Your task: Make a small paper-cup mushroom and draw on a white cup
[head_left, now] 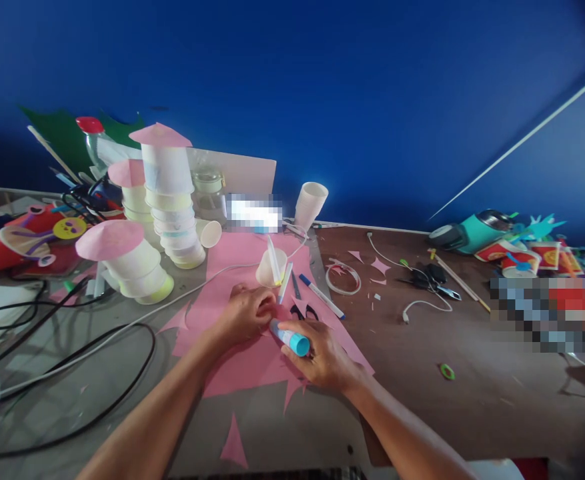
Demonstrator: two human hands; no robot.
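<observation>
Over a large pink paper sheet [232, 267], my right hand [322, 353] is closed around a glue stick [289, 339] with a light blue base, its other end angled toward my left hand. My left hand [247, 313] is curled, with a small pink paper piece [282, 312] at its fingertips. Behind the hands stands a pale paper cup [267, 267] with a white pen-like stick [275, 260] across it. A blue-capped marker [322, 297] and dark-handled scissors [303, 310] lie close to my right hand.
Stacked cup towers [169, 173] with pink cone roofs stand at left. Black cables [142, 383] loop at front left. More cups [311, 203] stand near the blue wall. On the brown table [402, 400] lie a tape roll [343, 279], keys [429, 279] and a teal bottle [472, 232].
</observation>
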